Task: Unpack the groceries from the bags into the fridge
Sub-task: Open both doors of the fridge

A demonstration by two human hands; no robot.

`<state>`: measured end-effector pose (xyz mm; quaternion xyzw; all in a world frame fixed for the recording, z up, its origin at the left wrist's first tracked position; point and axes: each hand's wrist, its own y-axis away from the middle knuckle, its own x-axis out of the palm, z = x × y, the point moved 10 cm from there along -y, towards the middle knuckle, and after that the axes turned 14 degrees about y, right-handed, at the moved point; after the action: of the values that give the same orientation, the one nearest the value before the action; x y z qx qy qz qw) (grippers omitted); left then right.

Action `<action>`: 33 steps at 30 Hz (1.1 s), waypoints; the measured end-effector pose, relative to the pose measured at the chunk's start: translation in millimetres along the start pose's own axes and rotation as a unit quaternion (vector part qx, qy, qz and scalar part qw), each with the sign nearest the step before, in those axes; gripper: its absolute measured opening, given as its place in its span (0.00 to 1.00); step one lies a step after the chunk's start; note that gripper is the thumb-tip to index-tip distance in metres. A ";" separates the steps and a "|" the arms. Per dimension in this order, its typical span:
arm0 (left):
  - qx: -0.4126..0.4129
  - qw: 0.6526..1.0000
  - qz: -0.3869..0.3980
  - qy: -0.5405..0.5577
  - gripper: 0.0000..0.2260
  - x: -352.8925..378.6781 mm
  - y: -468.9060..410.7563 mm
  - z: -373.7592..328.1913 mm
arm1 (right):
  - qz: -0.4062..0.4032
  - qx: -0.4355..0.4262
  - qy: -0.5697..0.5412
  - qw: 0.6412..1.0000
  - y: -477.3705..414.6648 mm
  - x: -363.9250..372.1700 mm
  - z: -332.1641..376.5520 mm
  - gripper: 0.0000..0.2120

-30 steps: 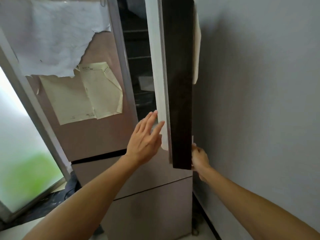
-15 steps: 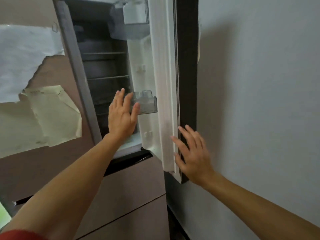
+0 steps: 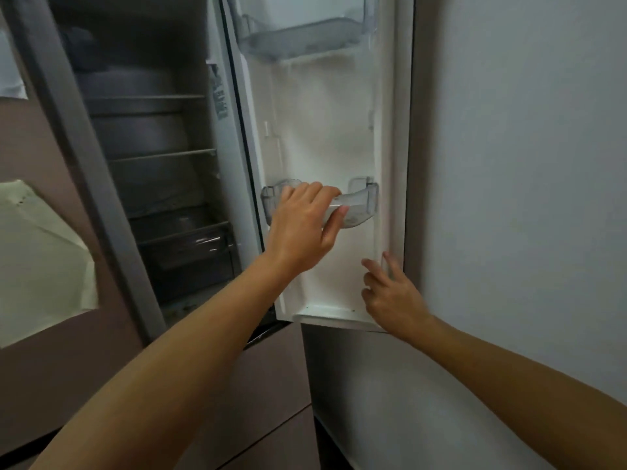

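Fridge (image 3: 101, 205) with its right-hand door (image 3: 325, 130) swung open against the grey wall (image 3: 526, 164), the white inner liner facing the viewer. The left hand (image 3: 302, 228) grips the clear lower door bin (image 3: 361, 205), its fingers (image 3: 315, 191) pressed together and curled over the bin's front rim, the thumb on the bin's front face. The right hand (image 3: 395, 300) lies at the lower right corner of the door, fingers loosely spread, their tips touching the door's inner edge. A clear upper door bin (image 3: 298, 39) sits near the door's top edge. Inside the compartment are wire-edged shelves (image 3: 163, 154) above a dark drawer (image 3: 190, 245). A pale sheet of paper (image 3: 40, 259) hangs on the closed left door.
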<state>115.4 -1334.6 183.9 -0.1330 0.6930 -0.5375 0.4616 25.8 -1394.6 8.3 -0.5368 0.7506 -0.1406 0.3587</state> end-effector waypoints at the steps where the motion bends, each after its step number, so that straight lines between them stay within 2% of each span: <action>1: 0.003 1.000 -0.008 -0.009 0.14 5.1 -3.8 -2.2 | 0.004 -0.004 0.001 1.000 -0.1 8.4 -4.0 0.05; 8: 0.019 0.996 -0.031 -0.081 0.13 27.5 -12.6 -8.9 | -0.032 -0.028 -0.023 0.999 0.9 35.7 -14.4 0.07; 11: 0.006 0.994 -0.026 -0.106 0.16 30.7 -9.3 -11.1 | -0.045 -0.044 -0.057 0.996 2.9 39.7 -14.3 0.07; 13: -0.014 0.992 -0.019 -0.125 0.19 29.5 0.4 -8.7 | -0.068 -0.021 -0.100 0.992 3.7 28.8 -16.6 0.06; 16: -0.084 0.983 -0.039 -0.160 0.22 6.7 38.8 7.8 | -0.120 0.001 -0.186 0.975 9.5 -1.7 -7.2 0.11; 18: -0.176 0.970 -0.044 -0.162 0.21 -17.3 84.9 26.8 | -0.149 -0.018 -0.235 0.960 9.6 -21.3 14.6 0.13; 20: -0.299 0.942 -0.038 -0.145 0.19 -42.4 145.3 48.9 | -0.152 -0.046 -0.281 0.947 -0.7 -33.9 46.7 0.14; 22: -0.423 0.896 -0.063 -0.121 0.14 -73.0 208.0 66.1 | -0.143 -0.066 -0.326 0.932 -23.2 -48.0 76.5 0.15; 24: -0.532 0.833 -0.123 -0.092 0.10 -106.1 269.0 79.2 | -0.132 -0.081 -0.374 0.914 -52.3 -67.9 101.0 0.15; 27: -0.669 0.706 -0.232 -0.029 0.10 -144.3 359.2 101.6 | -0.103 -0.099 -0.424 0.894 -98.1 -98.6 135.9 0.17; 31: -0.734 0.516 -0.416 0.144 0.13 -160.2 437.7 131.8 | -0.057 -0.071 -0.491 0.867 -160.0 -128.9 170.1 0.22; 33: -0.728 0.440 -0.462 0.251 0.17 -151.9 453.4 154.3 | -0.035 -0.042 -0.513 0.857 -195.2 -135.3 188.6 0.24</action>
<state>459.5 -1151.9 -133.5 -0.5797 0.7506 0.0216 -0.3162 315.9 -1314.1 44.5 -0.5736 0.4458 0.1739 0.6648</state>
